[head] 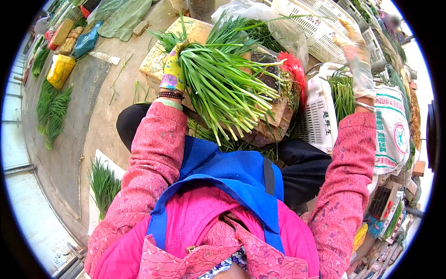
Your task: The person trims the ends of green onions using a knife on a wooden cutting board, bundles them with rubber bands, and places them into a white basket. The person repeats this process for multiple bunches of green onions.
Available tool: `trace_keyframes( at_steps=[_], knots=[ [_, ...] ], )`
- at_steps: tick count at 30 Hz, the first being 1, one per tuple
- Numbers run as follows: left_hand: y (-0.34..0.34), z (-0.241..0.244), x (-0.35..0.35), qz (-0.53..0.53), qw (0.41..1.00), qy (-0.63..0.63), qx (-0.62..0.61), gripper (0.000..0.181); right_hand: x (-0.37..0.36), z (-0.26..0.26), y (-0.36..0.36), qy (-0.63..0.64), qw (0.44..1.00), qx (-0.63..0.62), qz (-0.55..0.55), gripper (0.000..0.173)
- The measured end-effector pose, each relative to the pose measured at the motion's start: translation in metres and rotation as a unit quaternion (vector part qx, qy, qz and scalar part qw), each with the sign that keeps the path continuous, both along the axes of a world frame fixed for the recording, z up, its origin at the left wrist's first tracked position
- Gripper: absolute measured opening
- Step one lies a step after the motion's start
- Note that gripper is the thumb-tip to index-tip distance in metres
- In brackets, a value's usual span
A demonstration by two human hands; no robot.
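Note:
My left hand [173, 68], in a yellow flowered glove, is closed around a large bunch of long green leaves with pale stems, like garlic chives [223, 83]. The bunch fans out to the right over a worn block-like stand [278, 120]. A bundle of red plastic ties [291, 75] hangs at the stand's right side. My right hand [355, 52], in a light, stained glove, is raised over the white crates at the right; it is blurred, and its fingers look spread with nothing between them. More green leaves [237, 31] lie behind the held bunch.
A white plastic crate [315, 115] holding green stems [340, 94] stands at the right, beside a white woven sack [390, 129]. Another white crate [313, 26] is at the back. Bundles of greens [52, 108] and a yellow bag [61, 71] lie on the left floor.

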State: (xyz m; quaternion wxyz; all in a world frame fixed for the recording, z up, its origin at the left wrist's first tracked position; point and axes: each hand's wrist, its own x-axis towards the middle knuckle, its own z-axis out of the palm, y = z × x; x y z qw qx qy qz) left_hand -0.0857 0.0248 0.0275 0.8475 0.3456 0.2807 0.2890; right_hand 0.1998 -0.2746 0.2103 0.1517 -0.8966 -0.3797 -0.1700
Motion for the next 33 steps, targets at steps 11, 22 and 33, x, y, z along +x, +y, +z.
trace_keyframes(
  at_steps=[11,22,33],
  knots=[
    [-0.010,0.007,0.000,0.031,0.999,0.004,0.021,0.021,-0.125,-0.052,0.044,0.013,0.927,-0.173,0.333,0.028],
    [0.013,-0.030,0.003,0.033,0.954,0.060,0.293,0.027,-0.049,0.019,-0.021,0.243,0.954,-0.030,0.176,0.018],
    [0.006,0.004,0.006,0.025,0.999,0.006,-0.047,0.022,-0.002,0.005,0.065,0.122,0.973,-0.100,0.171,0.044]
  ],
)
